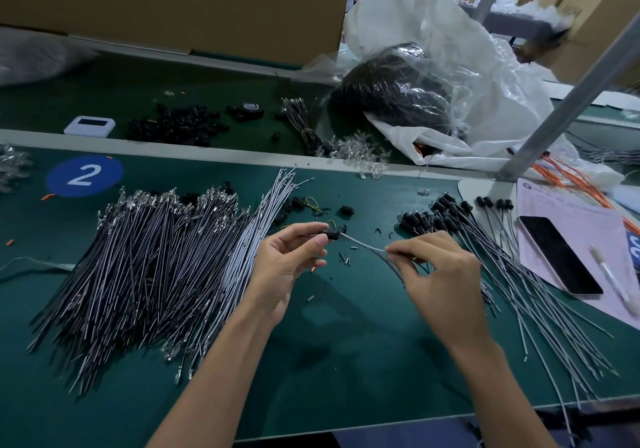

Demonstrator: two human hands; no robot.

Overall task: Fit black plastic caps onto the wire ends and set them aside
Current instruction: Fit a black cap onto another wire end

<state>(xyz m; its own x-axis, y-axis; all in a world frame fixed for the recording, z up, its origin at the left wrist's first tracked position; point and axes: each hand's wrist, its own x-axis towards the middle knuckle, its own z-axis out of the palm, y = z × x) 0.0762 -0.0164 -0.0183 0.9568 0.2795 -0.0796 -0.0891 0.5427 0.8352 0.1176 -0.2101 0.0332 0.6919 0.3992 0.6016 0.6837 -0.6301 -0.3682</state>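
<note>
My left hand (289,262) pinches a small black plastic cap (331,234) between thumb and fingertips above the green table. A thin grey wire (363,243) runs out of the cap to my right hand (438,276), which pinches it a short way along. A large pile of uncapped grey wires (156,267) lies to the left. To the right lies a fan of wires with black caps on their far ends (446,217). Loose black caps (346,210) sit just beyond my hands.
A phone (559,255) and a pen (611,277) rest on pink paper at the right. Behind a pale divider lie more black caps (180,123), a tape roll (251,109), a wire bundle (299,118), clear plastic parts (360,151) and a plastic bag (433,76). A metal post (568,101) rises on the right.
</note>
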